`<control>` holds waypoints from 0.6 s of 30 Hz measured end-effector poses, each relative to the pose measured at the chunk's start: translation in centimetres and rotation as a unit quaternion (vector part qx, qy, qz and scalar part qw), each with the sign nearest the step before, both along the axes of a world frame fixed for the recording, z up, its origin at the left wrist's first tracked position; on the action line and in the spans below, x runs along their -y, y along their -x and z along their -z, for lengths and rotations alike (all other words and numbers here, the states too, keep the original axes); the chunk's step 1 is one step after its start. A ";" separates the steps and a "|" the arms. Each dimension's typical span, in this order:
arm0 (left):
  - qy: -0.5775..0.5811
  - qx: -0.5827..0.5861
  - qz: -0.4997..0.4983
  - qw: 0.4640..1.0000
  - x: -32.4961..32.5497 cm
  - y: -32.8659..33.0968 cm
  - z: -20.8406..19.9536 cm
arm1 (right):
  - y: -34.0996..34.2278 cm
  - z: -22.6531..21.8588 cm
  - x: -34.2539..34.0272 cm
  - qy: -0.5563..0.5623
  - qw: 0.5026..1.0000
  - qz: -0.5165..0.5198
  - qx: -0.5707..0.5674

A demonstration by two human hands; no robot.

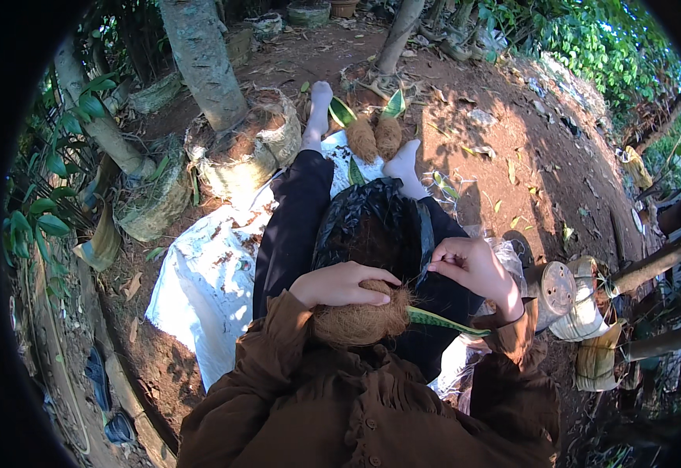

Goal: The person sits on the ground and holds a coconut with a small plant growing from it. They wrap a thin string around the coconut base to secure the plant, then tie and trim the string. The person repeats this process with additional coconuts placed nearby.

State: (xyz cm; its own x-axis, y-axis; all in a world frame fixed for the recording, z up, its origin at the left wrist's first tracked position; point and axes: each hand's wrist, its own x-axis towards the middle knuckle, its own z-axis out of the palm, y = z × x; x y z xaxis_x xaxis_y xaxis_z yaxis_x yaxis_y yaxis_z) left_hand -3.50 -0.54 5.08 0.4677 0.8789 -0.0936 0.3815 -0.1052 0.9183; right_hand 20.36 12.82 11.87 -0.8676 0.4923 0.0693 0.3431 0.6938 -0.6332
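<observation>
Against my lap lies a brown, coir-wrapped root ball [356,324], tipped on its side with a green, yellow-edged snake plant leaf [446,321] pointing right. My left hand [344,286] is closed over its top, fingers curled round the fibre. To its right my right hand [473,269] is raised with thumb and fingers pinched together by the rim of a black plastic bag [331,234]. What the pinch holds, if anything, is too small to make out. The bag stands open between my legs, with dark brown fibre [369,238] inside.
Two coir-wrapped snake plants [362,140] lie between my feet. Under my legs spreads a white sheet [200,269] sprinkled with soil. Sack-potted trees [239,168] stand at the left, a holed pot [556,288] at the right. Sandals [99,378] lie lower left.
</observation>
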 end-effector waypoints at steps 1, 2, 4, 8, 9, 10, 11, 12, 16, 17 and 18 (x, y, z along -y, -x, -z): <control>-0.012 -0.025 0.001 1.000 0.0 -0.4 0.0 | 0.2 -0.3 0.7 -0.028 0.999 -0.005 -0.025; -0.019 -0.050 0.006 0.999 -0.1 -0.9 0.1 | 0.3 -0.5 1.5 -0.052 0.998 0.002 -0.027; -0.080 -0.119 -0.030 0.989 -0.1 -2.0 0.3 | 0.2 -0.6 3.1 -0.088 0.995 0.046 -0.003; -0.140 -0.192 -0.115 0.964 -0.1 -4.6 0.8 | 1.1 1.3 6.1 -0.047 0.981 0.174 -0.072; -0.136 -0.212 -0.134 0.958 -0.1 -5.1 1.0 | 1.3 1.9 6.6 -0.030 0.979 0.174 -0.106; -0.162 -0.202 -0.155 0.953 -0.2 -5.6 1.2 | 1.5 2.3 6.8 -0.011 0.978 0.173 -0.112; -0.164 -0.186 -0.168 0.954 -0.3 -5.9 1.4 | 1.5 2.8 7.1 0.023 0.977 0.189 -0.096; -0.165 -0.174 -0.178 0.954 -0.5 -6.0 1.6 | 1.4 3.2 7.5 0.021 0.978 0.167 -0.122; -0.135 -0.089 -0.211 0.964 -0.6 -5.7 3.2 | 1.0 4.7 9.0 0.061 0.974 0.173 -0.131; -0.142 -0.063 -0.215 0.964 -0.6 -5.7 3.7 | 1.0 5.0 9.3 0.067 0.972 0.180 -0.132; -0.146 -0.041 -0.220 0.964 -0.7 -5.7 4.3 | 0.7 5.1 9.5 0.082 0.971 0.193 -0.116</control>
